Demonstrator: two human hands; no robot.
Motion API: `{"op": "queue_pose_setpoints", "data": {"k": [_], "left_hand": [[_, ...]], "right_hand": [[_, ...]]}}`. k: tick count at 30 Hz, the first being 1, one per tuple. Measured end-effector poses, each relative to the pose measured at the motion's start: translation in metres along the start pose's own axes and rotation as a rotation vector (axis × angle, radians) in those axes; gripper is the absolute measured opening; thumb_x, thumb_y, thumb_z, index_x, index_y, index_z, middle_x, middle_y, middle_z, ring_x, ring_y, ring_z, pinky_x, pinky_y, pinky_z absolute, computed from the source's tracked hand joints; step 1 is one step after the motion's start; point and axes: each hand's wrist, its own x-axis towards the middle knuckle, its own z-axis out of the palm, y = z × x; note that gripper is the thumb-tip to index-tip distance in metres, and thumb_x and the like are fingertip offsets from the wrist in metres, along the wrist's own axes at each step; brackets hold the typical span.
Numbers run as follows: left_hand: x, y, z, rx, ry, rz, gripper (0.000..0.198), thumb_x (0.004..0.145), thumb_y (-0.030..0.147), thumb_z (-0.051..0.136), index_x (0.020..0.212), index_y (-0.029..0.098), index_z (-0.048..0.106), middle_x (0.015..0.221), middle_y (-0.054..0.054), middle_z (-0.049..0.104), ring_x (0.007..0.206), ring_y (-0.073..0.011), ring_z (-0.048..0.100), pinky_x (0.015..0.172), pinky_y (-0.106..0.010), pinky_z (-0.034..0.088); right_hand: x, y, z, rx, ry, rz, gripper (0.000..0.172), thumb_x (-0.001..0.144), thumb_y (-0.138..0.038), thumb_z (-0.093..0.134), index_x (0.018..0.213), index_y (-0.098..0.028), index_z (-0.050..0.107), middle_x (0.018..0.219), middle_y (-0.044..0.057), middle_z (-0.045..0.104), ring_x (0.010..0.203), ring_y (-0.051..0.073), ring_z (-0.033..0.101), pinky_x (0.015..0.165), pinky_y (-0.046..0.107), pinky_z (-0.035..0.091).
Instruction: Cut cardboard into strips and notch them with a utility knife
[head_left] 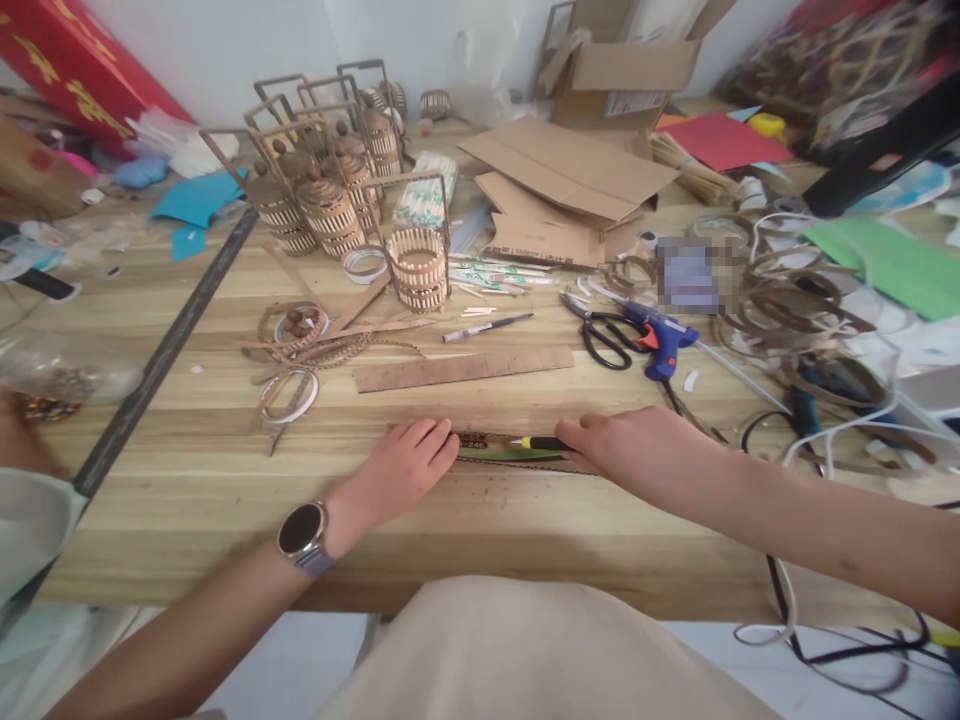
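A narrow printed strip of corrugated cardboard (501, 456) lies on the wooden table before me. My left hand (420, 452), with a watch on its wrist, has its fingers close together and holds down the strip's left end. Closed around a black and yellow craft knife (541, 443), my right hand (600, 440) rests over the strip's right part. The knife's tip points left along the strip; whether the blade touches it, I cannot tell. Just beyond lies a plain brown cardboard strip (465, 369).
Black-handled scissors (606, 335) and a blue glue gun (664, 340) lie right of centre. Behind stand a small stick basket (418, 270) and several lidded ones (330, 205). Tape rolls (291, 394), a pen (487, 328) and cardboard sheets (570, 165) are around. Someone's arm (26, 440) shows at left.
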Motion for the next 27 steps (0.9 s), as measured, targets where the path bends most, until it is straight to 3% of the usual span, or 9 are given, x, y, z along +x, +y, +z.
{"op": "queue_pose_setpoints", "data": {"k": [12,16,20,27], "left_hand": [[-0.005,-0.003,-0.003,0.008,0.004,0.012,0.036,0.092,0.002,0.04,0.121,0.008,0.061,0.124,-0.016,0.066,0.105,-0.0262,0.06,0.089,-0.039,0.051],[-0.018,-0.008,-0.001,-0.004,-0.022,0.011,0.037,0.091,0.0,0.041,0.122,0.009,0.061,0.126,-0.017,0.065,0.108,-0.0267,0.059,0.09,-0.041,0.05],[-0.028,-0.009,-0.001,0.008,0.026,-0.032,0.03,0.093,0.003,0.043,0.114,0.009,0.064,0.122,-0.018,0.066,0.106,-0.0281,0.061,0.088,-0.042,0.051],[0.005,0.013,0.001,-0.025,0.078,0.006,0.027,0.098,0.01,0.043,0.119,0.012,0.061,0.121,-0.016,0.067,0.108,-0.0252,0.062,0.091,-0.039,0.049]], "right_hand": [[-0.022,0.03,0.024,-0.002,-0.015,0.014,0.016,0.1,-0.025,0.044,0.103,-0.02,0.059,0.085,0.005,0.072,0.07,0.025,0.072,0.048,0.03,0.019],[-0.021,0.024,0.023,-0.045,0.031,-0.015,0.014,0.096,-0.016,0.046,0.099,-0.02,0.06,0.079,0.004,0.071,0.065,0.022,0.07,0.046,0.03,0.017],[-0.012,0.01,0.012,-0.088,0.068,-0.053,0.021,0.087,-0.003,0.049,0.096,-0.02,0.06,0.074,0.003,0.069,0.06,0.018,0.069,0.045,0.03,0.017],[-0.001,0.001,0.003,-0.064,0.066,-0.062,0.013,0.091,-0.01,0.053,0.095,-0.02,0.061,0.076,0.004,0.071,0.068,0.022,0.072,0.047,0.03,0.02]]}}
